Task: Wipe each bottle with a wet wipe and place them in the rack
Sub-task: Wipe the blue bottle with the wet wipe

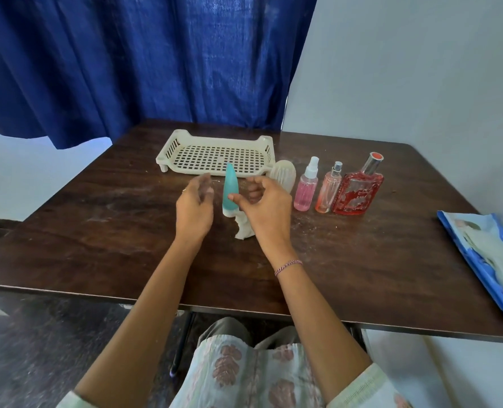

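Your left hand (194, 207) hovers just left of the teal bottle (230, 189). It is motion-blurred, with its fingers loosely spread and nothing in them. Your right hand (266, 207) is just right of the bottle, its fingers loosely curled and its thumb tip against the bottle's side. I cannot tell whether that hand is actually gripping anything.

The teal bottle stands upright on its white cap near the middle of the dark wooden table (97, 231), just on the near side of the rack (168, 148). A crumpled wet wipe (243, 229) sits on the table at the bottle's base, partly hidden under your right palm.

The cream slotted rack lies at the far side of the table with no bottle in it. Off its right corner stands a white ribbed bottle (284, 173). To the right of that is a row of a pink spray bottle (306, 187), a slim peach perfume bottle (328, 189) and a red perfume bottle (357, 192).

A blue wet-wipe pack (485, 254) lies at the table's right edge. A blue curtain (126, 69) hangs behind the table.
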The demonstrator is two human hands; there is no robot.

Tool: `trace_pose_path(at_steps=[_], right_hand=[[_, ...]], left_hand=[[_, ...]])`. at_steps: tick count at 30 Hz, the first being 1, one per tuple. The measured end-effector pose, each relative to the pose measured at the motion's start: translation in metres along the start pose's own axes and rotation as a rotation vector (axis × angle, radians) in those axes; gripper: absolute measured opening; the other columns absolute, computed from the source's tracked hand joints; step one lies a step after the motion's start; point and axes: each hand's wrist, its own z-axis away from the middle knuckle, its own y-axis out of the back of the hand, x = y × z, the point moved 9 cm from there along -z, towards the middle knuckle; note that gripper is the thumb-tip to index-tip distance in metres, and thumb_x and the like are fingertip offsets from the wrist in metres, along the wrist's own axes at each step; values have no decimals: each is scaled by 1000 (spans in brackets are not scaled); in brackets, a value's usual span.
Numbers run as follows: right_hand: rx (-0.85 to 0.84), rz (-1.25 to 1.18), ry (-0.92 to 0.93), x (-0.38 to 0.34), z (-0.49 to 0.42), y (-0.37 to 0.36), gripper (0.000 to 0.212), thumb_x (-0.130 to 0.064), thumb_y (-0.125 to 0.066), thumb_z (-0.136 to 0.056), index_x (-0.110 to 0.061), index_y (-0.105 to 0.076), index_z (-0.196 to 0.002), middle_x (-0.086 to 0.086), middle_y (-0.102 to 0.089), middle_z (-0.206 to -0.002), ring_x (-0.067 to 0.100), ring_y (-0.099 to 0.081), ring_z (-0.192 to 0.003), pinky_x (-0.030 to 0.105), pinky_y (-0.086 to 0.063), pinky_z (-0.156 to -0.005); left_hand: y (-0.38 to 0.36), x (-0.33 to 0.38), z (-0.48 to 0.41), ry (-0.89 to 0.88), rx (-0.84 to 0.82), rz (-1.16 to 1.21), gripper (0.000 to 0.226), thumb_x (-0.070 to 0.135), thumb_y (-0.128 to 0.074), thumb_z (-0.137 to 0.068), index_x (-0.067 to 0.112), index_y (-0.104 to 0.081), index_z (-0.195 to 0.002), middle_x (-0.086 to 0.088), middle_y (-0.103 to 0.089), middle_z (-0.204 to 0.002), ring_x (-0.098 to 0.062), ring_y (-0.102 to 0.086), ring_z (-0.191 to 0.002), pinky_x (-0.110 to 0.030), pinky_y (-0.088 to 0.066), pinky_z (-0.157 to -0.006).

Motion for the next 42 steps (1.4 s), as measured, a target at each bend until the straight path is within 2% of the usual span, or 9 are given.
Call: trace_pose_path(at_steps=[5, 11, 16, 20, 22, 24, 27, 38, 42], right_hand=[[-84, 196, -10, 6, -11, -30, 47, -42, -75, -73, -7, -67, -103, 5, -68, -92, 14, -63, -82, 33, -55, -74], [-90, 183, 65, -14, -24, -37, 35, -30, -72, -80, -10, -69, -108, 3, -71, -97, 10, -63, -84, 15, -44, -70], [-103, -58, 50, -38, -60, -59, 34, -17, -76, -76, -5, -69, -107, 5, -71, -102, 1, -59, -83, 1, -44, -69], [-93, -162, 17, -41, -91, -92, 34, -15, -78, -73, -6, -68, -105, 6, -71, -102, 4, -60, -86, 6, -46, -69], [-100, -192, -20, -35, -104, -110, 34, -13, -78, -72, -5, -68, -104, 7, -71, -101, 5, -60, -86, 6, -45, -69], [-123, -194, -41, -30, -114, -127, 35, -12, -78, -72, -4, -67, -105, 8, -71, -101, 8, -63, -88, 5, -45, -67], [-179, -158, -44, -24, -124, -150, 37, -11, -78, -73, -3, -66, -107, 10, -71, -102, 13, -65, -93, -2, -41, -63], [-300, -81, -69, -11, -132, -185, 39, -11, -74, -77, -3, -63, -114, 10, -70, -106, 15, -65, -97, 5, -43, -61], [-314, -80, -96, -9, -133, -188, 41, -11, -73, -79, -4, -61, -117, 9, -68, -110, 15, -64, -100, 2, -42, -59]], left_hand=[[-20, -8, -11, 15, -152, 43, 32, 9, -46, -97, 15, -58, -126, -3, -64, -119, -15, -59, -111, -39, -48, -100], [5, -7, -28, -15, -27, 90, 19, 9, -57, -92, 17, -64, -109, 5, -67, -104, -6, -64, -96, -30, -54, -89], [41, 12, -59, -120, 137, 5, 21, 9, -57, -92, 16, -63, -111, 7, -65, -106, -5, -62, -94, -20, -51, -83], [61, 20, -95, -185, 211, -117, 26, 4, -55, -91, 14, -63, -114, 4, -66, -108, -4, -60, -96, -14, -45, -86], [66, 12, -113, -182, 215, -149, 28, 2, -54, -90, 15, -63, -114, 4, -67, -108, -4, -60, -97, -21, -45, -95], [68, -2, -128, -161, 231, -168, 28, 5, -53, -90, 20, -64, -111, 9, -67, -104, -6, -62, -96, -42, -41, -106], [70, -22, -143, -101, 273, -215, 27, 9, -53, -92, 27, -64, -109, 16, -63, -97, -12, -64, -96, -58, -36, -105], [66, -53, -157, 33, 245, -203, 25, 12, -49, -93, 24, -63, -111, 5, -67, -108, -18, -59, -107, -53, -42, -102], [64, -50, -155, 42, 237, -271, 28, 10, -49, -95, 20, -60, -119, -4, -56, -124, -20, -44, -120, -39, -42, -102]])
